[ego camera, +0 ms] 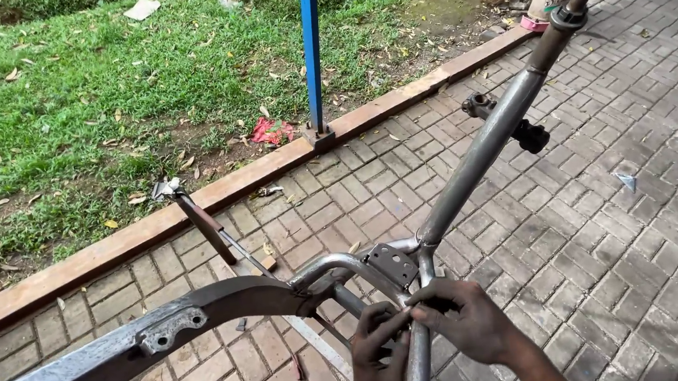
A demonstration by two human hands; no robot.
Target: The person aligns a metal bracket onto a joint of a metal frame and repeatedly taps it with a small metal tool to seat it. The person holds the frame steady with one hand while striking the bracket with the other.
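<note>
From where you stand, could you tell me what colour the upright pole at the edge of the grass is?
The upright pole is bright blue, seen clearly in the head view, rising from the brick kerb.

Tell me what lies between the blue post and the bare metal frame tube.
In the head view, only brick paving lies between the blue post and the frame tube. A few dry leaves lie on it. Both hands are lower down, at the frame joint.

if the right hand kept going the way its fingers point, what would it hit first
The right hand points left, fingertips already close to the left hand on the bare metal frame tube. It would most likely meet the left hand's fingers first, though depth is hard to judge.
</note>
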